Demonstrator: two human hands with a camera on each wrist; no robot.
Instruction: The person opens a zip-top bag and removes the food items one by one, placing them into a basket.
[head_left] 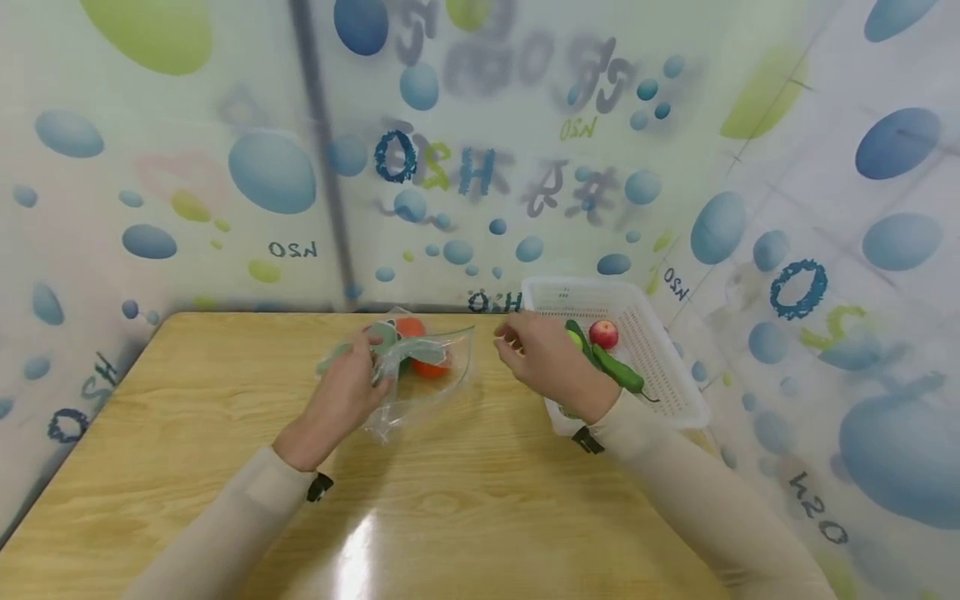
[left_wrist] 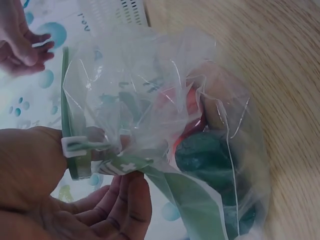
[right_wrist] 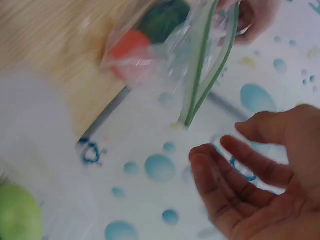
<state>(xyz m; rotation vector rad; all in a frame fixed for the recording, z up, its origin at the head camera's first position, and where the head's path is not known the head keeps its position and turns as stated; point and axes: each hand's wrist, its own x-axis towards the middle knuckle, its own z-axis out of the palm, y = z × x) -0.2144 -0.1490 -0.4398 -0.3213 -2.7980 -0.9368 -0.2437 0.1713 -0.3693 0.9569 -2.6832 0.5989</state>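
My left hand (head_left: 337,404) pinches the green-edged opening of a clear zip bag (head_left: 446,387); the left wrist view shows the thumb and fingers at its slider (left_wrist: 82,146). Inside the bag lie red-orange items (head_left: 431,365) and a dark green item (left_wrist: 205,152). My right hand (head_left: 551,358) is in the air between the bag and a white basket, its fingers loosely bent and holding nothing, as the right wrist view (right_wrist: 250,185) also shows.
The white perforated basket (head_left: 671,367) stands at the right back of the wooden table (head_left: 450,500). It holds a red apple (head_left: 603,334), long green peppers (head_left: 618,369) and a light green round item (right_wrist: 19,212). A patterned curtain (head_left: 450,108) hangs behind.
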